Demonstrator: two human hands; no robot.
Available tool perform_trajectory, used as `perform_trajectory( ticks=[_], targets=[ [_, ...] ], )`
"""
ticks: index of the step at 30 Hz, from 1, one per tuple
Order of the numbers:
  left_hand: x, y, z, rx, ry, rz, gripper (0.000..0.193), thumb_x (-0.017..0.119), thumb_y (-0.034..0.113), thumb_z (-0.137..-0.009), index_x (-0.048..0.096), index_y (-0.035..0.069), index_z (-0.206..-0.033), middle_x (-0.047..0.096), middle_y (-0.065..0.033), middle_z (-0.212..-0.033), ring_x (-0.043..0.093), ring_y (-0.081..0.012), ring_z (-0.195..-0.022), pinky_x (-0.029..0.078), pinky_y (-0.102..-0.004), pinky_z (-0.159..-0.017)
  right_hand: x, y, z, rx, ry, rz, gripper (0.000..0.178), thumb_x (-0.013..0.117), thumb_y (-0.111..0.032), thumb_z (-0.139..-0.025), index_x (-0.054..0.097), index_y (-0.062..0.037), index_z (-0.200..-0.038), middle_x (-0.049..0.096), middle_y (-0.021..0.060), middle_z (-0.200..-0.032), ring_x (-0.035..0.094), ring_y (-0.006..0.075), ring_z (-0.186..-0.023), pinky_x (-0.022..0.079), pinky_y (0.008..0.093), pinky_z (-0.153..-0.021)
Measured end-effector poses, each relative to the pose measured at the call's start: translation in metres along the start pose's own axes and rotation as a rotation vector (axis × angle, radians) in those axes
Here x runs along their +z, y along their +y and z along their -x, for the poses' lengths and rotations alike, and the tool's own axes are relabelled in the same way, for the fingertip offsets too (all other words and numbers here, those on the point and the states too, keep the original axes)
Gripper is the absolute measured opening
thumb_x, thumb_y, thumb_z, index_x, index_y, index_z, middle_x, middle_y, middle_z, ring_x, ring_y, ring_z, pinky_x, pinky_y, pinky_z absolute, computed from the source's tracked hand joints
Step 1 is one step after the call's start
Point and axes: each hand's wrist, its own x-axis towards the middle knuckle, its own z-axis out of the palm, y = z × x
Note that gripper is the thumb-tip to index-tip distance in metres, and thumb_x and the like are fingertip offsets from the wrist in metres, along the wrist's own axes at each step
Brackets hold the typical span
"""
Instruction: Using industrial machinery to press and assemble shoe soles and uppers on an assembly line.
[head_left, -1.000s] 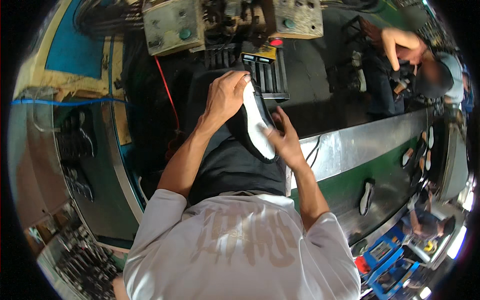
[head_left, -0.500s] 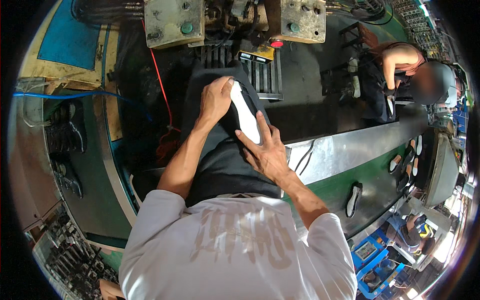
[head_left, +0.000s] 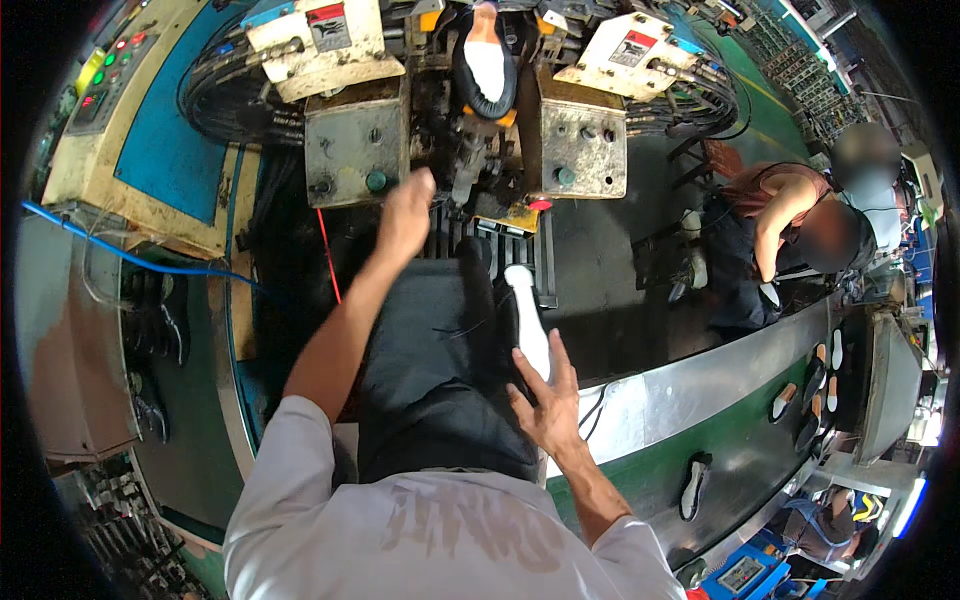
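My right hand [head_left: 550, 405] lies spread over the toe end of a black shoe upper with a white insole board [head_left: 530, 320], its fingers gripping the edges. The shoe rests bottom up along my right thigh. Near the machine's left control box [head_left: 345, 130], my left hand [head_left: 405, 218] is raised just below a green button [head_left: 376, 181]. Motion blur softens its fingers, and I see nothing held in it. Ahead, a second black shoe [head_left: 486, 75] sits in the machine, its white and tan bottom facing up.
Hoses and metal housings flank the machine. At right, a green conveyor [head_left: 640, 480] with a metal edge carries several shoes, including a black one [head_left: 695, 487]. Beyond it another person [head_left: 775, 220] bends over work. A blue hose [head_left: 130, 250] crosses at left by a shoe rack.
My left hand has let go of the shoe's narrow end and moved up toward the machine. The view has tilted up, bringing the machine and its shoe into sight. My right hand stays on the shoe.
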Motion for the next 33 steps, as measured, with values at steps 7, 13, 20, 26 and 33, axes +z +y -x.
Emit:
perform_trajectory(
  ticks=[7, 13, 20, 26, 33],
  targets=[
    [0.021, 0.107, -0.185, -0.629, -0.367, 1.118, 0.061, 0.071, 0.051, -0.106, 0.062, 0.005, -0.146, 0.073, -0.0095, -0.13, 0.071, -0.0231, -0.114, 0.056, -0.0451, -0.106, -0.053, 0.004, -0.064, 0.102, 0.209, 0.181, 0.063, 0.085, -0.015, -0.088, 0.07, -0.0192, -0.15, 0.03, 0.0315, -0.174, 0.049, 0.0508, -0.148, 0.046, 0.0563, -0.117],
    [0.001, 0.118, -0.172, -0.404, -0.402, 1.004, 0.049, 0.075, 0.042, -0.105, 0.063, 0.005, -0.134, 0.076, -0.0095, -0.11, 0.077, -0.0241, -0.092, 0.065, -0.041, -0.083, -0.07, -0.029, -0.188, -0.139, 0.327, 0.287, 0.07, 0.086, -0.018, -0.087, 0.067, -0.0307, -0.153, 0.032, 0.0335, -0.171, 0.06, 0.0496, -0.125, 0.056, 0.0542, -0.105],
    [-0.136, 0.09, -0.024, -0.395, -0.465, 1.232, 0.079, 0.069, 0.019, -0.097, 0.033, -0.003, -0.164, 0.057, -0.0282, -0.15, 0.065, -0.0469, -0.132, 0.056, -0.0683, -0.111, -0.056, -0.06, -0.311, -0.247, 0.377, 0.299, 0.067, 0.084, -0.025, -0.09, 0.065, -0.0352, -0.153, 0.032, 0.0325, -0.171, 0.056, 0.0543, -0.129, 0.056, 0.0577, -0.105],
    [-0.194, 0.005, 0.098, -0.502, -0.439, 1.429, 0.108, 0.062, 0.073, -0.1, 0.025, 0.001, -0.171, 0.048, -0.0338, -0.162, 0.059, -0.0604, -0.136, 0.05, -0.0725, -0.114, -0.008, -0.057, -0.364, -0.238, 0.375, 0.353, 0.069, 0.082, -0.025, -0.093, 0.059, -0.0385, -0.157, 0.024, 0.0303, -0.175, 0.057, 0.0546, -0.125, 0.06, 0.0581, -0.097],
    [-0.2, 0.01, 0.189, -0.719, -0.133, 1.457, 0.086, 0.044, 0.064, -0.112, 0.031, 0.001, -0.169, 0.058, -0.0351, -0.151, 0.066, -0.0558, -0.128, 0.053, -0.0655, -0.112, 0.016, -0.065, -0.379, -0.151, 0.39, 0.381, 0.072, 0.08, -0.027, -0.092, 0.057, -0.0382, -0.159, 0.032, 0.0323, -0.171, 0.056, 0.0553, -0.127, 0.057, 0.059, -0.102]
  ],
)
